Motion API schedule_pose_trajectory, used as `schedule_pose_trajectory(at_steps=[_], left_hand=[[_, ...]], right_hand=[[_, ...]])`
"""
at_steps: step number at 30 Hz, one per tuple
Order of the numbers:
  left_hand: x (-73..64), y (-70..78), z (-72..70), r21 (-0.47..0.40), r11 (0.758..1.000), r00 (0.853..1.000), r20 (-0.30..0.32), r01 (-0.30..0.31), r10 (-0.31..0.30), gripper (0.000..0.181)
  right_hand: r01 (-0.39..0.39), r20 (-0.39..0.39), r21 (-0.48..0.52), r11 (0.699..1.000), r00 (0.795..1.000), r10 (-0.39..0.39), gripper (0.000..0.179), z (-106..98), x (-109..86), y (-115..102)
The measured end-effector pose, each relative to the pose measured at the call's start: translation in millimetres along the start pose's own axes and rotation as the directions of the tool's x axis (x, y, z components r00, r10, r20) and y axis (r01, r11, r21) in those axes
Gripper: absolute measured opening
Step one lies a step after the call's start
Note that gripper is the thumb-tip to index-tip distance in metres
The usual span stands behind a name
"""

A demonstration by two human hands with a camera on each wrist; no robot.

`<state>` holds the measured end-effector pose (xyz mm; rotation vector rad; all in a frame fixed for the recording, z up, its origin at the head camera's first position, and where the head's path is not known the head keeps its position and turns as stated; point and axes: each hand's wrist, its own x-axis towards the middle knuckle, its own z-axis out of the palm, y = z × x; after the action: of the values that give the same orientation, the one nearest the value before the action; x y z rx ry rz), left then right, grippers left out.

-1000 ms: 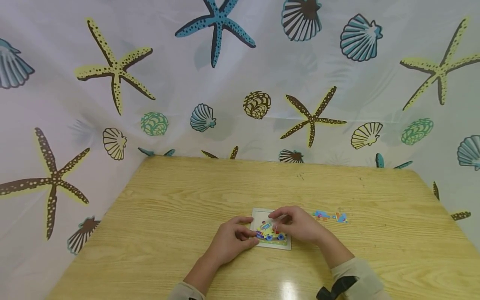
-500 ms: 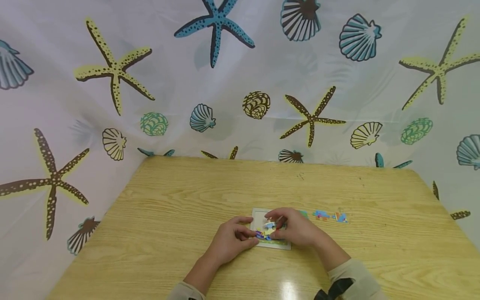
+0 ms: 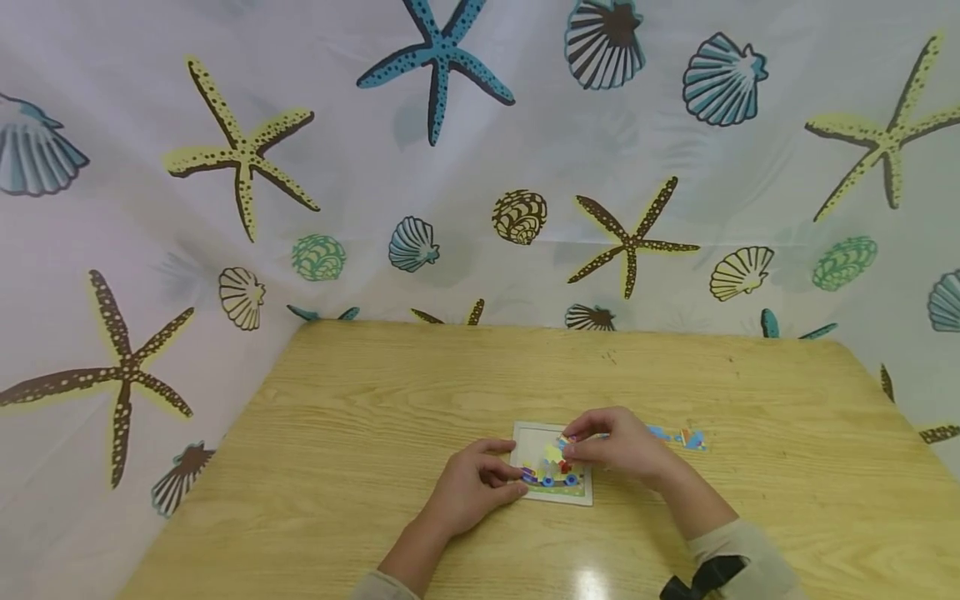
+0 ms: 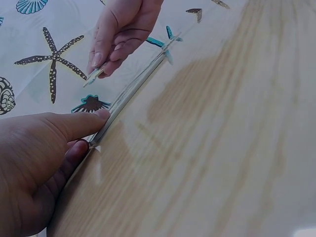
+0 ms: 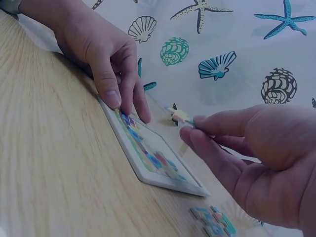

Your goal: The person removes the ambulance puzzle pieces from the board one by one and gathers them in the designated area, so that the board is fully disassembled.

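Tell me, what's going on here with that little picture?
Someone is doing a puzzle. Their left hand holds the edge of the puzzle board, and their right hand pinches a puzzle piece above it. The board's lower part shows a picture with blue wheels; its upper left is bare. Loose pieces lie on the table beside the board.

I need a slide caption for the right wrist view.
Right hand pinches a puzzle piece; left hand holds the puzzle frame.
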<state>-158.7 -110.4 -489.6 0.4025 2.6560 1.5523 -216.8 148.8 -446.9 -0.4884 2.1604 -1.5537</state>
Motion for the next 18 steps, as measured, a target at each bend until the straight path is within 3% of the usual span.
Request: schedule_pose_trajectory(at_steps=[7,12,18], left_hand=[[-1.0,0.1,-1.0,0.014,1.000,1.000,0.005,0.011,-0.011,0.015],[-0.1,-1.3,-0.7,0.016,0.999,1.000,0.001,0.027,-0.027,0.014],[-0.1,-2.3,1.0,0.012,1.000,1.000,0.001,0.023,-0.023,0.014]], right_hand=[[-0.028,0.012,0.157,0.987,1.000,0.027,0.032,-10,-9.3,8],[-0.022,0.018,0.128,0.992,1.000,0.020,0.040,-21,-19.1,10],[-0.058,-0.044,0.101,0.993,0.997,0.063,0.038,-34,-31.1,14]])
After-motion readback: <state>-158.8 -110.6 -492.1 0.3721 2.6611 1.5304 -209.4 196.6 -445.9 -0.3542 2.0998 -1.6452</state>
